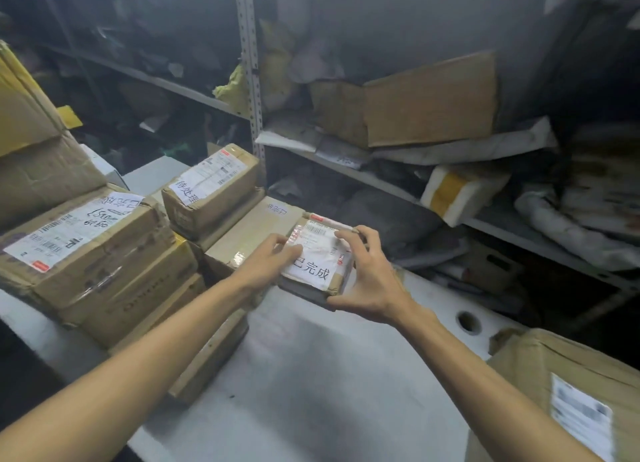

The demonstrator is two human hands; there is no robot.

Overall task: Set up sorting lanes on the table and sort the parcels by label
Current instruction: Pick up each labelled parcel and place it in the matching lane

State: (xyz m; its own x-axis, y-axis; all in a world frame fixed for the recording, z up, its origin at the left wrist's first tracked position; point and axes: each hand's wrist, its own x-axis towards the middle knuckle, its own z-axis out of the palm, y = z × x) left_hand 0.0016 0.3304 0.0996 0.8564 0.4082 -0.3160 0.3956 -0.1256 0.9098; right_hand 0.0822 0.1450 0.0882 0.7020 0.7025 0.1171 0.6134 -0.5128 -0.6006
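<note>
A small flat cardboard parcel [317, 254] with a white handwritten label sits at the far side of the white table [311, 375]. My left hand [268, 259] rests flat on its left part, fingers straight over the label. My right hand [367, 274] grips its right side, thumb at the near corner, fingers curled over the far edge. The parcel lies against a larger flat box [249, 229]. A labelled box [211, 184] stands on that larger box's far end. A stack of labelled boxes [86, 250] is at the left.
Metal shelving [254, 81] crammed with cardboard and soft packages rises behind the table. Another labelled box [571, 399] sits at the near right corner. A round hole [468, 321] is in the tabletop at the right. Tall boxes [31, 132] stand at the far left.
</note>
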